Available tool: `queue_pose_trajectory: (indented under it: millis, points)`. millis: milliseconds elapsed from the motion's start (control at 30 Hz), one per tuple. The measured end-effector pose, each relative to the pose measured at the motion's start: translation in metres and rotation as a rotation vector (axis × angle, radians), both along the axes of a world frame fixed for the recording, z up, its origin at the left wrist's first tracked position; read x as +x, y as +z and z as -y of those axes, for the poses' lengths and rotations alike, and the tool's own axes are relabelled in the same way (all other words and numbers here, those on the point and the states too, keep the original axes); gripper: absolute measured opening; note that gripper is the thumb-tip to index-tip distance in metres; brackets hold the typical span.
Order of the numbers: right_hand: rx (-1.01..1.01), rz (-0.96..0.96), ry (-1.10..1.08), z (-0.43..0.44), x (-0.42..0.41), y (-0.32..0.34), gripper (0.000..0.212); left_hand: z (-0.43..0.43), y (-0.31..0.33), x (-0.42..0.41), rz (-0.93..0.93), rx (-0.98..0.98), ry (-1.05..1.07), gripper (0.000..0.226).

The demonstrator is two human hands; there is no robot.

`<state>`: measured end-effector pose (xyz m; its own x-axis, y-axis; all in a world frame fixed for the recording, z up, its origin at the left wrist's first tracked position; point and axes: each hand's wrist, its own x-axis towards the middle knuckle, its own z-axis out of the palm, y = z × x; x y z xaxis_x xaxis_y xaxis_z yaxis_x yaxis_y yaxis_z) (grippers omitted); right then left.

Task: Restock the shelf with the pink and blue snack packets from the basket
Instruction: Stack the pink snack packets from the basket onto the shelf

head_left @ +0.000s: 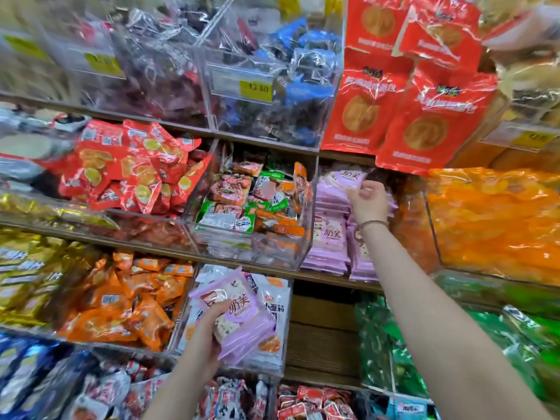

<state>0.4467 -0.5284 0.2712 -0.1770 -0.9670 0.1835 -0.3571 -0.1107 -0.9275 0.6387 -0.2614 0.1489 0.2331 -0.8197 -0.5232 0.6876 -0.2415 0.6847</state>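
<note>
The right hand (pixel 368 201) is up at the middle shelf, fingers pinched on one pink packet (pixel 344 178) at the top of the pink packet stack (pixel 328 237). That stack sits in the narrow gap between a clear acrylic bin (pixel 251 253) of mixed green and orange snacks on its left and a bin of orange packets (pixel 497 222) on its right, with hanging red pouches (pixel 394 101) dropping low over the slot. There is little room above. The left hand (pixel 209 322) is lower, closed around a bundle of pink packets (pixel 239 316) held in front of a clear bin of white-and-orange packets (pixel 272 298). Beside that bin the shelf bay is open and dark. The basket is out of sight.
</note>
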Motion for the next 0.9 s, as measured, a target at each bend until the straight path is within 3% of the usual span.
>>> queue_pose_trajectory:
  millis: [100, 367, 533, 633, 700, 800, 900]
  points:
    - [-0.101, -0.392, 0.046, 0.007, -0.001, 0.002, 0.018, 0.003, 0.003, -0.001, 0.014, -0.037, -0.014, 0.02]
    - [-0.001, -0.797, -0.056, 0.017, 0.012, 0.024, 0.03, -0.001, 0.009, -0.001, 0.008, -0.077, -0.002, 0.017]
    - [-0.131, -0.645, -0.053, -0.011, 0.005, 0.014, 0.045, -0.004, 0.019, -0.003, 0.02, -0.13, -0.013, 0.014]
    - [-0.23, -0.502, 0.039, -0.047, 0.0, 0.007, 0.037, -0.001, 0.033, -0.005, 0.033, -0.122, -0.023, 0.021]
    - [-0.252, -0.454, 0.168, -0.079, 0.0, 0.002, 0.022, 0.0, 0.042, -0.007, 0.037, -0.132, -0.043, 0.03]
    - [-0.223, -0.392, 0.429, -0.131, 0.002, -0.004, 0.007, 0.001, 0.059, -0.014, 0.097, -0.16, -0.073, 0.027]
    - [0.018, -0.285, 0.713, -0.173, 0.001, -0.006, 0.02, 0.003, 0.075, -0.025, 0.185, -0.236, -0.059, 0.034]
